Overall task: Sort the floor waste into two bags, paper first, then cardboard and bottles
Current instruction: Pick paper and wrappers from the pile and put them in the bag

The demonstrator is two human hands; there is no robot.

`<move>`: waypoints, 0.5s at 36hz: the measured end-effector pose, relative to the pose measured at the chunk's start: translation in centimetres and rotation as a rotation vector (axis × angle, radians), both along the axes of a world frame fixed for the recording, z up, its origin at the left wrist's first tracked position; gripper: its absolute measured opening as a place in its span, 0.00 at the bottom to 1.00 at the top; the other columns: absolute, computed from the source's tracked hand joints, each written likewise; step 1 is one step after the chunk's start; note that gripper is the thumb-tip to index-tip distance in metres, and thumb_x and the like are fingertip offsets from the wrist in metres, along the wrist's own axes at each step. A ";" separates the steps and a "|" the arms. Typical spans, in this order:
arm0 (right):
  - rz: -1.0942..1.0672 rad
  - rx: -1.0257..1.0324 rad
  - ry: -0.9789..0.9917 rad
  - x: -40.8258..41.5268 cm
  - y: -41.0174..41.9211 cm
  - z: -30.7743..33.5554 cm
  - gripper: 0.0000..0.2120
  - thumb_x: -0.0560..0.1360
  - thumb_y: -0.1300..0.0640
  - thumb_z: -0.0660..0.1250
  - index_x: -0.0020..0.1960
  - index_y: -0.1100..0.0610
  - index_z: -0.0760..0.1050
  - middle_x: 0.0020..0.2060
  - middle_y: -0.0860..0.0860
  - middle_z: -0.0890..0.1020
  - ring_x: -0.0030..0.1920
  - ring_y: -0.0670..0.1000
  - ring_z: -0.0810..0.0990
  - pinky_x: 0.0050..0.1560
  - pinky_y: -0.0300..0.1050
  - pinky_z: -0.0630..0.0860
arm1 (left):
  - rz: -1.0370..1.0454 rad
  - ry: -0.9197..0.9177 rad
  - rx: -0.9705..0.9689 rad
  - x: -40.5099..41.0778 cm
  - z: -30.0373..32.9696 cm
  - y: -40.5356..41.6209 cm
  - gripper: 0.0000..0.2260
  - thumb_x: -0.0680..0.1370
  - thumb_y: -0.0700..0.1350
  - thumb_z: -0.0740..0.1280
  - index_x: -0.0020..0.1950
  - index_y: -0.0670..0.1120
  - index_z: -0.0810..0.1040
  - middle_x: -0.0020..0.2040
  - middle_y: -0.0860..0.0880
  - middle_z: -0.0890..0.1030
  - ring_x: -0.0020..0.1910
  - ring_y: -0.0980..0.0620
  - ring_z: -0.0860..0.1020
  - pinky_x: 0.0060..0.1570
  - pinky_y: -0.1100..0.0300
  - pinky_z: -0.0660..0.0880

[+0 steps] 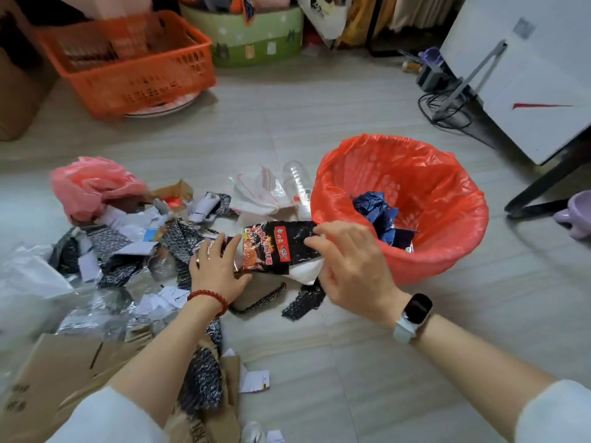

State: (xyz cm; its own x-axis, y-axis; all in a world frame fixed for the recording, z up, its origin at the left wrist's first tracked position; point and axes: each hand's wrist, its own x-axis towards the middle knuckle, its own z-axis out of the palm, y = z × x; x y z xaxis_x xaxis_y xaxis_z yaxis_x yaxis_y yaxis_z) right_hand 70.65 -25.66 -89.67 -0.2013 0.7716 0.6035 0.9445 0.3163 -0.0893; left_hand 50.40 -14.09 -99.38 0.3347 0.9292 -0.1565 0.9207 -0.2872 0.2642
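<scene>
A black and red snack wrapper (271,247) hangs just above the floor between both hands. My right hand (348,266) pinches its right end, with white paper (308,271) under it. My left hand (217,270) lies with spread fingers against the wrapper's left end and the pile of torn paper and foil (128,251). The red bag (403,203), open over a bin, stands right of the hands and holds crumpled blue paper (377,212). A clear plastic bottle (299,183) lies behind the wrapper. Flattened cardboard (64,372) lies at the lower left.
A pink plastic bag (92,183) lies at the pile's far left. An orange basket (128,59) and a green round box (252,33) stand at the back. A white board on a black stand (527,75) and a lilac mug (575,215) are at the right.
</scene>
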 end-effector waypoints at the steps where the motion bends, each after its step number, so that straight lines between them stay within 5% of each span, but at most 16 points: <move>1: 0.063 -0.018 0.017 -1.1 0.5 -0.5 0.17 0.66 0.64 0.62 0.55 0.58 0.71 0.50 0.57 0.80 0.53 0.55 0.75 0.54 0.49 0.71 | -0.011 0.025 -0.020 0.0 -0.4 0.1 0.36 0.72 0.57 0.68 0.74 0.57 0.53 0.76 0.48 0.53 0.75 0.43 0.50 0.72 0.41 0.52; 4: 0.091 -0.191 0.010 -4.0 1.8 -3.3 0.18 0.67 0.64 0.64 0.57 0.59 0.72 0.51 0.56 0.80 0.54 0.56 0.77 0.51 0.47 0.73 | -0.026 0.048 -0.057 -0.1 -1.5 0.5 0.36 0.71 0.56 0.69 0.73 0.59 0.53 0.77 0.49 0.50 0.75 0.43 0.47 0.72 0.41 0.50; 7: -0.064 -0.498 -0.048 -5.7 3.4 -6.9 0.28 0.67 0.59 0.69 0.66 0.60 0.68 0.59 0.58 0.76 0.62 0.59 0.74 0.58 0.51 0.74 | -0.042 0.011 -0.003 -0.7 -2.7 0.7 0.29 0.71 0.50 0.71 0.69 0.53 0.64 0.75 0.46 0.58 0.74 0.43 0.55 0.70 0.44 0.57; 9: -0.164 -0.707 -0.080 -6.0 4.7 -8.9 0.35 0.72 0.55 0.67 0.74 0.58 0.54 0.71 0.61 0.63 0.72 0.62 0.59 0.70 0.56 0.62 | -0.016 -0.098 0.045 -1.4 -3.4 0.8 0.21 0.71 0.40 0.69 0.64 0.46 0.71 0.69 0.44 0.69 0.68 0.42 0.66 0.63 0.47 0.69; 12: -0.273 -0.868 -0.084 -6.2 6.6 -10.8 0.43 0.75 0.49 0.65 0.76 0.55 0.38 0.76 0.60 0.45 0.75 0.63 0.44 0.74 0.59 0.48 | 0.054 -0.247 0.092 -2.6 -3.7 0.7 0.16 0.72 0.35 0.65 0.59 0.43 0.76 0.58 0.45 0.78 0.57 0.43 0.75 0.51 0.50 0.75; 16: -0.378 -0.921 -0.134 -6.6 8.4 -13.1 0.46 0.73 0.50 0.67 0.76 0.52 0.36 0.75 0.61 0.46 0.74 0.66 0.48 0.72 0.62 0.53 | 0.062 -0.348 0.248 -3.6 -3.3 1.2 0.11 0.71 0.35 0.68 0.53 0.40 0.78 0.50 0.43 0.81 0.47 0.42 0.79 0.41 0.53 0.76; 18: -0.425 -0.879 -0.180 -6.6 8.9 -14.3 0.40 0.71 0.55 0.68 0.76 0.53 0.49 0.72 0.62 0.60 0.70 0.66 0.63 0.64 0.60 0.67 | 0.088 -0.409 0.306 -3.8 -2.6 1.5 0.11 0.72 0.34 0.68 0.53 0.39 0.78 0.49 0.42 0.81 0.45 0.41 0.80 0.41 0.53 0.76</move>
